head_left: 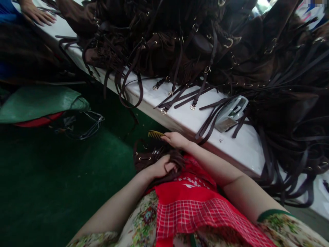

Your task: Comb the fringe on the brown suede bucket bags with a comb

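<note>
My right hand [177, 140] grips a yellow comb [155, 134] by one end, its teeth pointing down over the green floor. Just below it, my left hand [164, 166] is closed on the dark brown fringe [177, 158] of a small bag. The bag [144, 159] has metal eyelets with a lace through them and lies against my lap, partly covered by my left hand. Comb and bag appear to be apart.
Many dark brown bags [159, 51] with long straps and buckles are heaped on a white table [180, 120]. A clear plastic dispenser [231, 113] stands on it. Another person's hand [38, 15] rests at the upper left. A green sack [43, 103] is at the left.
</note>
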{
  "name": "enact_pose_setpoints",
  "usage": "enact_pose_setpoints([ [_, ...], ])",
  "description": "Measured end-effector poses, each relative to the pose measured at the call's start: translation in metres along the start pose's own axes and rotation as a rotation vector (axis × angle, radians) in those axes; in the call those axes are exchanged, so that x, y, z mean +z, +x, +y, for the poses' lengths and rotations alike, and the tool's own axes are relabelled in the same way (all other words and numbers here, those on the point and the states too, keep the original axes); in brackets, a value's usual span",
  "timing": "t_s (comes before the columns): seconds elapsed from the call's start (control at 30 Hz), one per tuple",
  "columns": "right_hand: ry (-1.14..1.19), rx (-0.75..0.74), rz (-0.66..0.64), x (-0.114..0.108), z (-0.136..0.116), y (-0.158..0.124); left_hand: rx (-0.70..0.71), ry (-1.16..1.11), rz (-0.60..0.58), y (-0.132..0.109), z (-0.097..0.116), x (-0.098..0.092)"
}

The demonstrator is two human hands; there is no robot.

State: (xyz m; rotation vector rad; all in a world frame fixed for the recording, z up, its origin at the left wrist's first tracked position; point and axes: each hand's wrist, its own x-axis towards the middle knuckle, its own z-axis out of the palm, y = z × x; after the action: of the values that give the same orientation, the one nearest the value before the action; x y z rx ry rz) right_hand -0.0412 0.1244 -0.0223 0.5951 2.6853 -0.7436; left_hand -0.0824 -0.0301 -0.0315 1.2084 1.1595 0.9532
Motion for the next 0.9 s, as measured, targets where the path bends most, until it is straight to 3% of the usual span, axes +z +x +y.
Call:
enact_pose_setpoints([
  [0.07, 0.151, -0.017, 0.075, -0.010, 0.008, -0.016, -0.135, -0.145, 0.133, -0.012, -0.009, -0.018],
  [0.17, 0.270, -0.049, 0.171, -0.017, 0.010, -0.048, -0.193, -0.230, 0.169, -0.021, -0.016, -0.028],
  [0.3, 0.105, -0.154, 0.059, -0.008, -0.006, -0.076, -0.210, -0.374, 0.184, -0.014, -0.013, -0.020],
  [0.43, -0.134, -0.137, -0.079, 0.003, -0.012, -0.078, -0.207, -0.354, 0.078, -0.008, -0.007, -0.015],
  [0.6, -0.214, -0.171, -0.149, 0.005, -0.009, -0.069, -0.176, -0.049, 0.012, -0.012, -0.001, -0.017],
  [0.7, -0.269, -0.185, -0.152, 0.011, -0.010, -0.063, -0.121, 0.146, 0.063, -0.014, 0.000, -0.013],
  [0.9, -0.292, -0.031, -0.213, 0.028, -0.011, -0.037, 0.099, 0.424, 0.038, -0.010, -0.002, -0.001],
])
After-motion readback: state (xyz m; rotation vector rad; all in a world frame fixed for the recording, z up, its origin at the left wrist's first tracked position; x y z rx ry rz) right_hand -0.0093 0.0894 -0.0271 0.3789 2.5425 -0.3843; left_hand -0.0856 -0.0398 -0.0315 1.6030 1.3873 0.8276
